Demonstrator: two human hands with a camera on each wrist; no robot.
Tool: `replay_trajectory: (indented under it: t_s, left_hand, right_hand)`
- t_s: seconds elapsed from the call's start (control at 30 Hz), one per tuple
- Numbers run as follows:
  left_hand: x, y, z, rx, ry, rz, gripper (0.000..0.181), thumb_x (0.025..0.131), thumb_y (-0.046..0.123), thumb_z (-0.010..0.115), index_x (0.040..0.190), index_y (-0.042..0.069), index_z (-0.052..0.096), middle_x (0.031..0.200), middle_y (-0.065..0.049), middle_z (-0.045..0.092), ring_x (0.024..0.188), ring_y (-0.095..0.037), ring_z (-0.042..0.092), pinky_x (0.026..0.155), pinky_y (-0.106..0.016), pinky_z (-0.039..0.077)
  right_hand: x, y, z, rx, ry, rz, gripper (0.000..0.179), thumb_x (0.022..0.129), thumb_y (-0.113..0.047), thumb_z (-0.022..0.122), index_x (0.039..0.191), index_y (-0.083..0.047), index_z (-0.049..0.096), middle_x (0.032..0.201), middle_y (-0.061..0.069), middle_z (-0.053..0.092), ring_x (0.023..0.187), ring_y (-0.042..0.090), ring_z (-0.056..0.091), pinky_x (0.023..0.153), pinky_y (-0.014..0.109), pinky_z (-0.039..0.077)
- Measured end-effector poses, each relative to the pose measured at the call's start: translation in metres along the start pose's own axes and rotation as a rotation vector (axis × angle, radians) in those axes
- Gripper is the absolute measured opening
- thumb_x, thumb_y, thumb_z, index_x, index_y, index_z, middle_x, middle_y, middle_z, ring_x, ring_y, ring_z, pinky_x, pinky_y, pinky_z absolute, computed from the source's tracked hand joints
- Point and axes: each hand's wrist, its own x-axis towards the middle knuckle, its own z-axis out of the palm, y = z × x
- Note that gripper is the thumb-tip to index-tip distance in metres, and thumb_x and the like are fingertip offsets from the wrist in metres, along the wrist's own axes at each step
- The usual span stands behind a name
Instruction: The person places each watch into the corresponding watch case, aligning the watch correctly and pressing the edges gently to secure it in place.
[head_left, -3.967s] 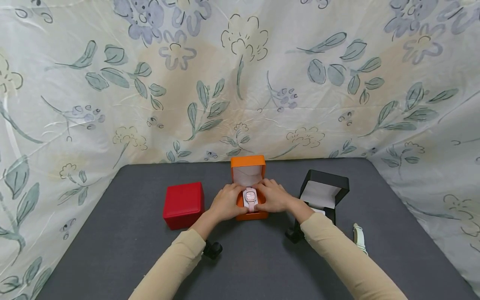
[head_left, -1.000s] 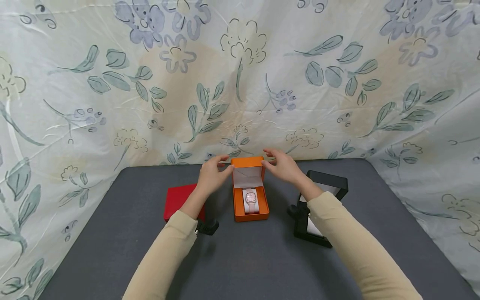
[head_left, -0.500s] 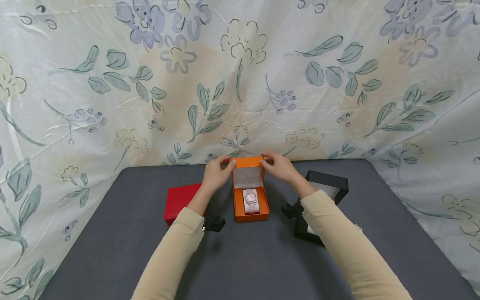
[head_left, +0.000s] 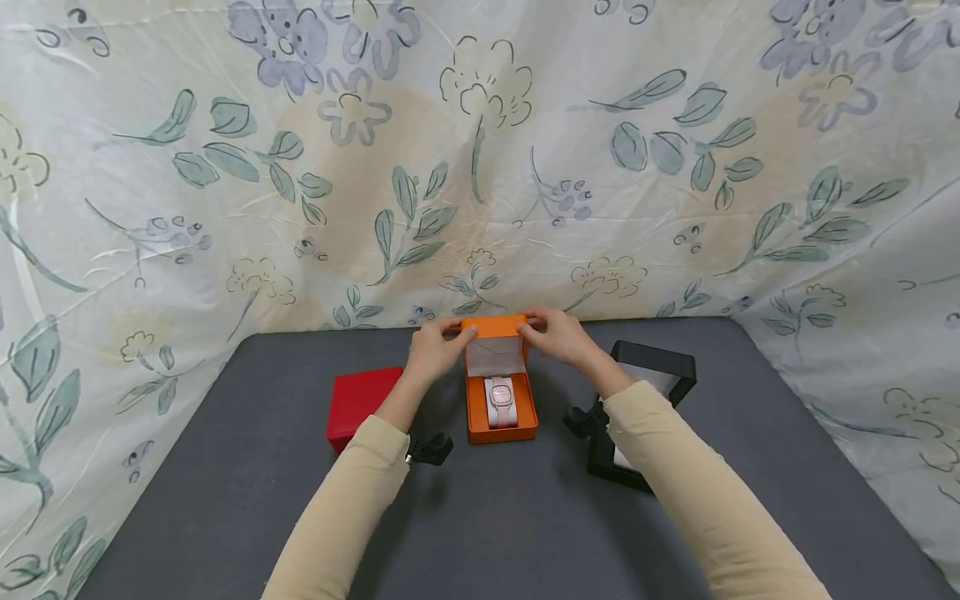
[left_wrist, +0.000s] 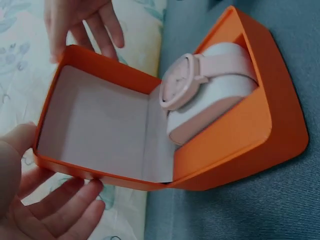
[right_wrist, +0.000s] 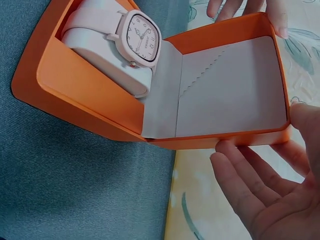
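Observation:
An orange watch box (head_left: 480,435) stands with its lid up at the middle of the table. Inside it, a pink watch (head_left: 501,396) is wrapped around a white cushion (left_wrist: 200,112). My left hand (head_left: 435,348) pinches the left corner of the raised lid (head_left: 491,323), thumb on the front edge and fingers behind. At the opposite corner my right hand (head_left: 562,337) grips the lid the same way; the right wrist view shows its thumb (right_wrist: 305,120) on the rim and fingers along the outside wall.
A closed red box (head_left: 362,402) sits to the left, partly behind the left forearm. To the right stands an open black box (head_left: 660,360), partly covered by the right sleeve (head_left: 697,483). A floral cloth (head_left: 480,167) hangs behind the grey table (head_left: 480,525).
Both hands have left the pink watch in the box and moved up to the lid. Over the last second they closed in on its corners. The lid stays upright.

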Motion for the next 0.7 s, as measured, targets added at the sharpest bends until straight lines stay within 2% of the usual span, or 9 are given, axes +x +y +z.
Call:
replay_trajectory:
  t_s: [0.17, 0.37, 0.7]
  left_hand:
    - [-0.004, 0.004, -0.003, 0.035, -0.005, -0.01, 0.049, 0.086, 0.042, 0.06, 0.125, 0.012, 0.058, 0.114, -0.009, 0.063, 0.108, -0.026, 0.054, 0.086, -0.04, 0.049]
    - [-0.01, 0.006, -0.004, 0.052, 0.004, -0.011, 0.046, 0.085, 0.041, 0.062, 0.122, 0.013, 0.06, 0.11, -0.009, 0.065, 0.101, -0.025, 0.059, 0.079, -0.038, 0.051]
    - [-0.019, 0.007, -0.001, 0.057, 0.023, -0.029, 0.042, 0.083, 0.039, 0.065, 0.117, 0.015, 0.063, 0.102, -0.009, 0.068, 0.092, -0.024, 0.062, 0.071, -0.035, 0.053]
  right_hand:
    - [-0.003, -0.003, -0.002, 0.021, -0.031, 0.02, 0.047, 0.093, -0.03, 0.053, 0.133, -0.006, 0.045, 0.119, 0.021, 0.06, 0.077, 0.023, 0.068, 0.07, 0.034, 0.055]
    - [-0.007, -0.004, -0.003, 0.016, -0.046, 0.013, 0.047, 0.093, -0.03, 0.054, 0.131, -0.003, 0.045, 0.115, 0.021, 0.061, 0.073, 0.021, 0.067, 0.067, 0.033, 0.055]
    - [-0.014, 0.001, 0.0, -0.019, -0.022, -0.032, 0.035, 0.09, -0.029, 0.058, 0.119, -0.011, 0.053, 0.106, 0.015, 0.066, 0.071, 0.021, 0.066, 0.063, 0.031, 0.053]
